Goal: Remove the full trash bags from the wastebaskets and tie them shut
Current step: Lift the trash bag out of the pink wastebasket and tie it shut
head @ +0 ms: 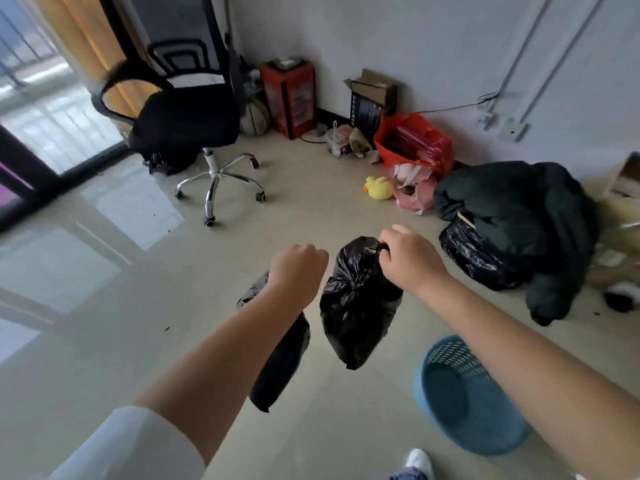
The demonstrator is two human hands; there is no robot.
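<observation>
Two black trash bags hang in the air in front of me. My right hand (408,258) pinches the knotted top of the fuller bag (356,306), which dangles below it. My left hand (298,268) is closed in a fist on the top of a second, slimmer black bag (280,362); my forearm hides most of its upper part. A blue mesh wastebasket (460,396) stands on the floor at the lower right, under my right forearm, with no bag in it.
A black office chair (187,119) stands at the back left. Along the wall lie a red heater (289,95), a cardboard box (372,95), a red bag (415,140), a yellow duck toy (379,188), and a dark coat (519,209) over another black bag (474,254).
</observation>
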